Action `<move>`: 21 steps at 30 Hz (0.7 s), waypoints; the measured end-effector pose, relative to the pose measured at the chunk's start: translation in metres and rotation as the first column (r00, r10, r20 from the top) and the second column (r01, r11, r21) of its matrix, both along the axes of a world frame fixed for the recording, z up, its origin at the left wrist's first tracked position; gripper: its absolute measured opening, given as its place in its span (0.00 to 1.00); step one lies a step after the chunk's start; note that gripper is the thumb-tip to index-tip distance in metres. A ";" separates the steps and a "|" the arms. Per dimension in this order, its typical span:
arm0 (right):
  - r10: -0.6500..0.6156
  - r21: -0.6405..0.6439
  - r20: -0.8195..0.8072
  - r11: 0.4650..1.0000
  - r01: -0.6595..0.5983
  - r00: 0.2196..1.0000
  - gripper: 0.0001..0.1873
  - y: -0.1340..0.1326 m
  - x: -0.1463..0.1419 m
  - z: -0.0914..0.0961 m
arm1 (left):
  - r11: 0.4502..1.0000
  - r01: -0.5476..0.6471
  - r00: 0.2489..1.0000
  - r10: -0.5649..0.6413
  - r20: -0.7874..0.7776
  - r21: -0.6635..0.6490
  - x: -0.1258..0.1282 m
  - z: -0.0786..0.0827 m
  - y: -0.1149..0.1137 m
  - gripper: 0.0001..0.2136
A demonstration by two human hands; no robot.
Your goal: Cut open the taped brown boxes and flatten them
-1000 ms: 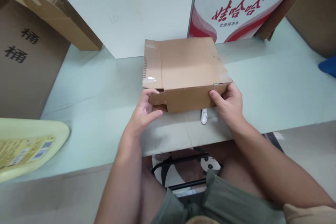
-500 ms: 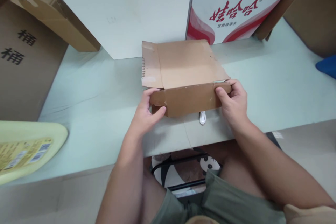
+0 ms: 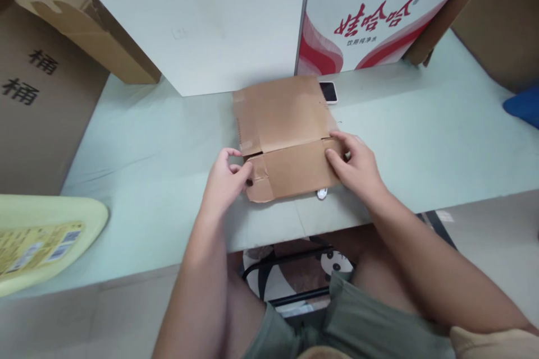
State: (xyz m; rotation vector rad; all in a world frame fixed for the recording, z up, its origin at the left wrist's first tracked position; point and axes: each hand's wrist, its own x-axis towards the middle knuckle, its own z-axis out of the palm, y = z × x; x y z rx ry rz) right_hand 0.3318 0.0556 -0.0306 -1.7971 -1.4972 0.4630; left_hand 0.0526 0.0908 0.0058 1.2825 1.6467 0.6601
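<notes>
Now cardboard box (image 3: 290,137) flat, lengthwise away.

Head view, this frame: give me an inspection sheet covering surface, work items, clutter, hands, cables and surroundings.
Surface: pale green table, creased covering.
Work items: flattened brown cardboard box, near flap folded flat toward the person.
Clutter: phone beside the box's far right corner; small white object half hidden under the near edge.
Hands: left hand pinches the flap's left corner; right hand presses the flap's right end.
Cables: nothing seen.
Surroundings: white carton, red-printed carton, brown cartons left and right, yellow plastic item, blue object.
</notes>
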 end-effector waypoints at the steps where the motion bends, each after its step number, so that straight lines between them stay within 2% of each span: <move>1: 0.011 -0.019 0.088 1.000 -0.009 0.996 0.24 0.000 0.000 -0.001 | 1.000 -0.008 0.994 0.010 -0.108 0.019 0.000 -0.001 0.000 0.19; 3: 0.014 -0.071 0.205 0.997 0.001 0.979 0.26 0.000 -0.001 -0.004 | 0.996 0.022 0.937 0.009 -0.350 0.083 0.002 -0.004 0.001 0.22; 5: 0.016 -0.123 0.246 0.992 0.015 0.969 0.27 -0.001 -0.003 -0.006 | 0.989 0.108 0.835 -0.033 -0.549 0.105 0.004 -0.004 0.001 0.25; 7: 0.020 -0.143 0.234 0.990 0.014 0.972 0.27 -0.001 -0.003 -0.006 | 0.982 0.177 0.764 -0.092 -0.639 0.071 0.007 -0.003 0.001 0.27; 9: 0.004 -0.118 0.168 0.993 0.016 0.986 0.27 0.000 -0.002 -0.005 | 0.981 0.190 0.753 -0.121 -0.647 0.038 0.009 -0.002 0.001 0.28; 11: -0.033 -0.084 0.003 0.996 0.033 0.999 0.27 0.002 0.001 -0.003 | 0.982 0.189 0.757 -0.130 -0.640 0.024 0.009 -0.002 0.002 0.28; 13: -0.070 -0.085 -0.251 0.995 0.050 0.965 0.28 0.002 0.004 -0.001 | 0.982 0.186 0.768 -0.129 -0.627 0.025 0.006 -0.005 0.003 0.28; 16: -0.068 -0.112 -0.595 0.994 0.001 0.801 0.31 0.002 0.006 0.004 | 0.973 0.177 0.825 -0.065 -0.562 0.147 0.000 -0.013 0.005 0.29; 18: -0.020 -0.096 -0.717 0.993 -0.069 0.697 0.33 0.002 0.005 0.006 | 0.924 0.245 0.876 -0.081 -0.475 0.293 -0.003 -0.017 0.003 0.29; 20: 0.016 -0.074 -0.760 0.991 -0.112 0.650 0.33 0.002 0.001 0.008 | 0.821 0.413 0.874 -0.235 -0.425 0.395 0.000 -0.018 -0.004 0.29; 21: 0.019 -0.068 -0.765 0.992 -0.110 0.644 0.34 0.002 -0.001 0.009 | 0.754 0.511 0.838 -0.330 -0.434 0.414 0.005 -0.018 -0.009 0.32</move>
